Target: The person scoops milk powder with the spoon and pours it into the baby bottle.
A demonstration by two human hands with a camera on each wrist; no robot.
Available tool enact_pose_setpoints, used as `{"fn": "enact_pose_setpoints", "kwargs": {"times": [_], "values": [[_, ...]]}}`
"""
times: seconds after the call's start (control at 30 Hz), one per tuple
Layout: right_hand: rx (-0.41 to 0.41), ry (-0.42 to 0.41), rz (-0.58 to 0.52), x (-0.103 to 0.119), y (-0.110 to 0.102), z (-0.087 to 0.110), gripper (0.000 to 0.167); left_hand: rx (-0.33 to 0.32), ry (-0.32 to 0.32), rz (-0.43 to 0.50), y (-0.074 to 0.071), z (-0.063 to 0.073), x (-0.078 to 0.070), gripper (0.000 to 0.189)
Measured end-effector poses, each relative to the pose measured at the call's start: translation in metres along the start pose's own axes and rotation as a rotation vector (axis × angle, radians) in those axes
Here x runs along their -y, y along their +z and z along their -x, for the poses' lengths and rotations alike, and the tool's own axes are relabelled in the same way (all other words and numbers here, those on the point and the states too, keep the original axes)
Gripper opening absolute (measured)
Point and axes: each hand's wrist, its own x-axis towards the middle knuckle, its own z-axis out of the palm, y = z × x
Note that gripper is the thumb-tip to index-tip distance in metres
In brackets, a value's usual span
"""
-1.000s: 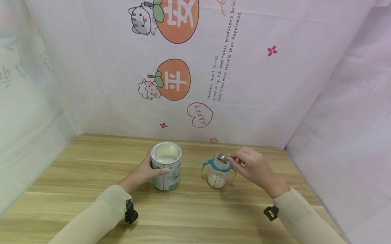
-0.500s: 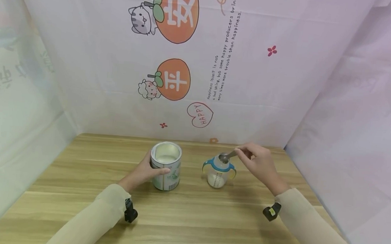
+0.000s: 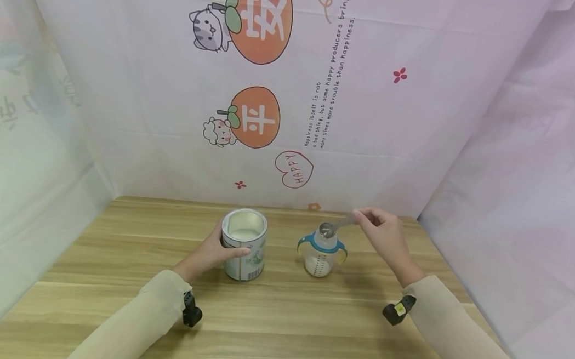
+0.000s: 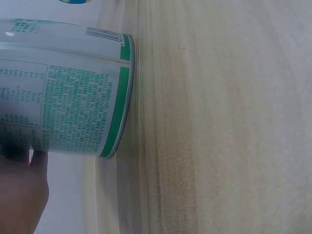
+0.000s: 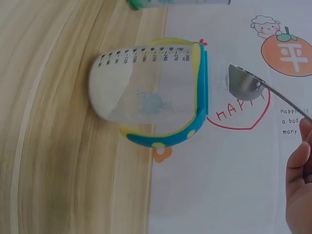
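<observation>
My left hand [image 3: 212, 253] grips an open tin [image 3: 244, 260] around its side, thumb across the front; pale powder shows inside. In the left wrist view, the tin [image 4: 73, 92] has dense green print and a green band at its base. My right hand [image 3: 385, 237] pinches the handle of a metal measuring scoop [image 3: 327, 230], whose bowl overlaps the mouth of a baby bottle [image 3: 320, 263]. The bottle stands upright with blue-and-yellow handles. Seen from the right wrist, the scoop bowl [image 5: 246, 84] is just beyond the bottle's collar, and white powder [image 5: 109, 87] lies in the bottle.
Tin and bottle stand apart on a wood-grain table [image 3: 279, 322]. A printed white cloth [image 3: 360, 123] rises behind the table's back edge, with pale cloth walls at both sides. Wrist cameras [image 3: 192, 310] are strapped to both sleeves.
My right hand has drawn up and to the right, away from the bottle. The scoop has turned from bowl-down over the mouth to show its hollow. The left hand and tin have stayed put.
</observation>
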Motion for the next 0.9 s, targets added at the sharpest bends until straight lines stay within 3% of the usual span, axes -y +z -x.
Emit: {"fn": "enact_pose_setpoints", "kwargs": {"times": [0.23, 0.4, 0.7, 0.9], "values": [[0.039, 0.271, -0.202, -0.002, -0.003, -0.004, 0.048, -0.003, -0.005, 0.004, 0.000, 0.000, 0.000, 0.103], [0.094, 0.414, -0.353, -0.002, -0.007, -0.005, 0.051, 0.000, -0.004, 0.014, 0.000, -0.001, 0.002, 0.103], [0.159, 0.521, -0.559, 0.004, -0.008, -0.004, 0.047, -0.002, -0.011, 0.001, 0.000, -0.001, 0.001, 0.103], [0.200, 0.538, -0.598, 0.011, -0.003, -0.005, 0.054, -0.011, -0.019, -0.019, 0.000, -0.002, 0.002, 0.105]]}}
